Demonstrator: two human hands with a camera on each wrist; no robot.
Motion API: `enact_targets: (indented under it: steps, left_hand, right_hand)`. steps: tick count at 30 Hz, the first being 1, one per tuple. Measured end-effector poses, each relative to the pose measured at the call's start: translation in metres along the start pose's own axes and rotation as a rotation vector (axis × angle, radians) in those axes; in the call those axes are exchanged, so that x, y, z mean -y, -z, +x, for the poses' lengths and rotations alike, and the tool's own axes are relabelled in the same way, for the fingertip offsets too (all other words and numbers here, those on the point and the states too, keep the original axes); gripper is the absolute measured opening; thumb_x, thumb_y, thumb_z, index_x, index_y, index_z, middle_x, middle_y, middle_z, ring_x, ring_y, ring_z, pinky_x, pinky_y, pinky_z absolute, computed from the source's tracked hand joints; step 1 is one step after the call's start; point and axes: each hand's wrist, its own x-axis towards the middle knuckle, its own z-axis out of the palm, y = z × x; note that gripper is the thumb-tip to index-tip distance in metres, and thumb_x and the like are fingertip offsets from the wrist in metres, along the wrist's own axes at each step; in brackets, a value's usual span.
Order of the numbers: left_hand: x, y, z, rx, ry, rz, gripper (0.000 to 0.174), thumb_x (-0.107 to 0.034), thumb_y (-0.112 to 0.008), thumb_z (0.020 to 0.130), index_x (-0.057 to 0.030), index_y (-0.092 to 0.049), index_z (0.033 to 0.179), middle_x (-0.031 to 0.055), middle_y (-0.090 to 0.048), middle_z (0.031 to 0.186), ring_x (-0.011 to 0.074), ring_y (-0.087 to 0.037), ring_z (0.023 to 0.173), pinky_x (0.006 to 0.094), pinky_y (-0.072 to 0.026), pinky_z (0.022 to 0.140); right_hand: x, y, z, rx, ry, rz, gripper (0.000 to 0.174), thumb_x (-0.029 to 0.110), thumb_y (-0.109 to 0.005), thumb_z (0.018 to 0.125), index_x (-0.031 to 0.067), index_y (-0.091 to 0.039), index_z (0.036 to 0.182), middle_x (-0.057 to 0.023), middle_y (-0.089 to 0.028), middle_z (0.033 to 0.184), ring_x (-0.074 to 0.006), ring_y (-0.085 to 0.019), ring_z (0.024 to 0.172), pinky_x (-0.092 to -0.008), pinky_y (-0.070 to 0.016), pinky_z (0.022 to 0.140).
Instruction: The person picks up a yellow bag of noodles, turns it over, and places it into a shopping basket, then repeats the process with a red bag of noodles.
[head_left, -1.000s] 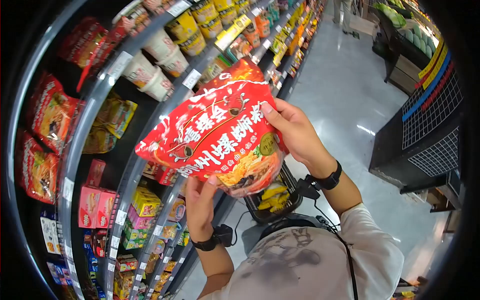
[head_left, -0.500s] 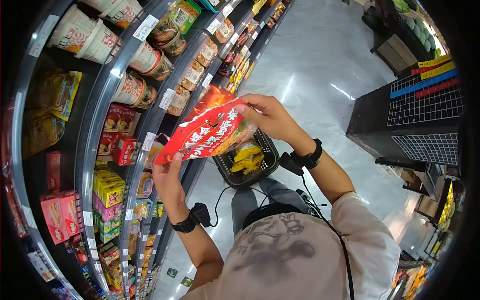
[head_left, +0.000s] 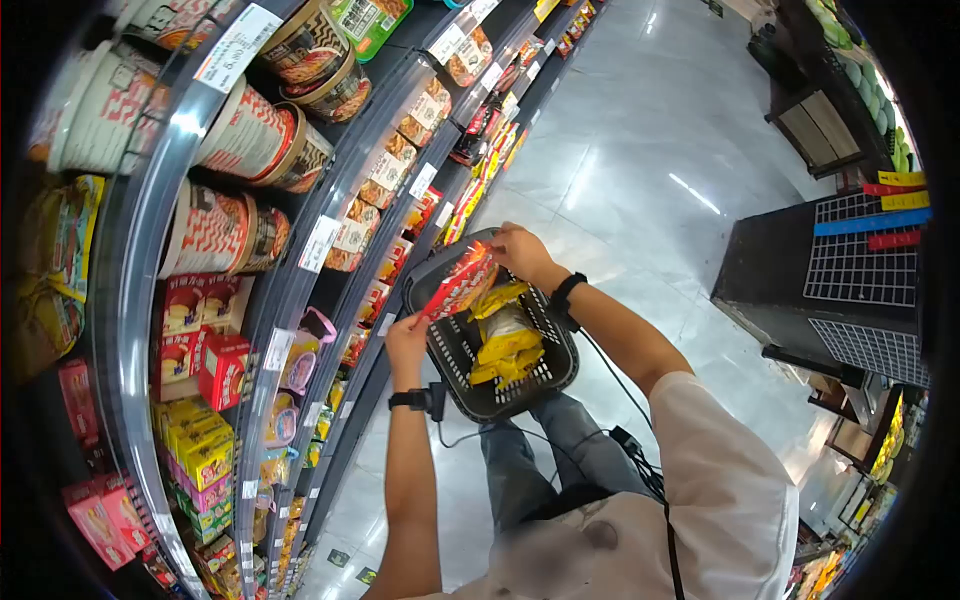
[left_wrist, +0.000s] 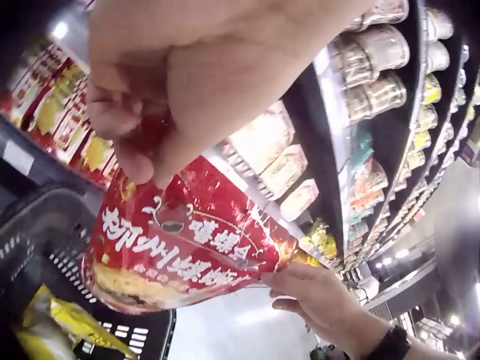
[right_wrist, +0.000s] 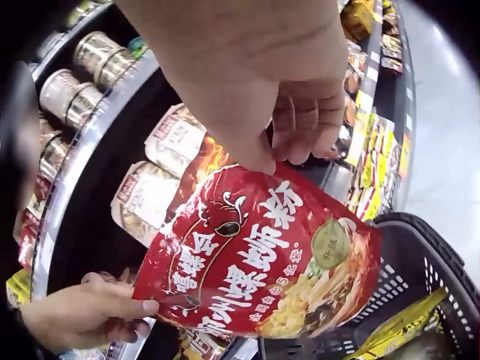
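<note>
Both hands hold a red noodle bag [head_left: 462, 284] by its two ends, over the left part of a black basket [head_left: 560, 388]. The left hand [head_left: 406, 345] pinches the lower left end, thumb on the printed front, as the right wrist view shows at the bag [right_wrist: 247, 262]. At the opposite corner the right hand [head_left: 524, 254] grips the edge between thumb and fingers. Yellow packets [head_left: 507, 340] lie inside the basket. In the left wrist view the bag [left_wrist: 176, 240] hangs with its printed face visible.
Shelves on the left carry noodle cups [head_left: 240, 130], boxed noodles [head_left: 390, 170] and small red boxes [head_left: 224, 370]. A grey floor aisle [head_left: 640, 200] runs beside them. On the right stands a dark unit with a wire grid [head_left: 868, 260].
The bag has been lowered away from the head camera, from in front of the shelves to over the basket, and turned more edge-on. Both hands have kept their hold. The view has shifted along the shelves.
</note>
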Motion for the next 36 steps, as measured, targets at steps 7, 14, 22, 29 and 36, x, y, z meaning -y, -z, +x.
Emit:
enact_targets:
  steps: [7, 14, 22, 29, 36]
  left_hand:
    - [0.080, -0.090, 0.048, -0.026, -0.055, -0.020, 0.021, -0.013, -0.066, 0.086, -0.0039, -0.074, 0.104, 0.0174, -0.073, 0.091, 0.0291, -0.071, 0.086, 0.0359, -0.0530, 0.075]
    - [0.164, -0.171, 0.077, 0.130, -0.011, 0.070, 0.025, -0.016, -0.061, 0.090, -0.0038, -0.071, 0.109, 0.0189, -0.071, 0.098, 0.0335, -0.069, 0.092, 0.0390, -0.0523, 0.081]
    - [0.164, -0.184, 0.059, 0.243, 0.056, -0.035, 0.025, -0.012, -0.056, 0.092, -0.0058, -0.068, 0.113, 0.0150, -0.071, 0.099, 0.0283, -0.068, 0.093, 0.0356, -0.0517, 0.083]
    - [0.085, -0.093, -0.029, 0.324, 0.201, -0.294, 0.020, -0.013, -0.055, 0.098, -0.0035, -0.066, 0.111, 0.0063, -0.069, 0.097, 0.0124, -0.065, 0.088, 0.0265, -0.0506, 0.076]
    - [-0.005, 0.031, -0.107, 0.015, -0.078, -0.531, 0.021, -0.011, -0.050, 0.101, -0.0022, -0.065, 0.114, 0.0065, -0.068, 0.109, 0.0149, -0.066, 0.093, 0.0281, -0.0515, 0.083]
  right_hand:
    - [-0.094, -0.096, -0.019, -0.051, -0.210, 0.066, 0.023, 0.026, -0.067, 0.082, 0.0049, -0.068, 0.091, -0.0175, -0.068, 0.079, -0.0385, -0.065, 0.075, -0.0453, -0.0512, 0.067]
    - [-0.171, -0.185, -0.072, 0.022, -0.506, 0.391, 0.030, 0.025, -0.059, 0.088, 0.0058, -0.064, 0.110, -0.0195, -0.067, 0.108, -0.0403, -0.062, 0.101, -0.0468, -0.0512, 0.084]
    - [-0.120, -0.164, -0.100, 0.097, -0.591, 0.302, 0.038, 0.019, -0.061, 0.086, -0.0028, -0.056, 0.117, -0.0269, -0.064, 0.112, -0.0441, -0.059, 0.109, -0.0467, -0.0482, 0.092]
    - [-0.130, -0.166, -0.129, 0.324, -0.424, 0.366, 0.026, 0.013, -0.055, 0.088, -0.0011, -0.063, 0.108, -0.0130, -0.070, 0.089, -0.0267, -0.065, 0.086, -0.0376, -0.0516, 0.076]
    - [0.026, -0.016, -0.061, 0.393, -0.548, 0.557, 0.025, 0.023, -0.061, 0.092, 0.0016, -0.067, 0.103, -0.0049, -0.067, 0.080, -0.0144, -0.064, 0.071, -0.0306, -0.0521, 0.061]
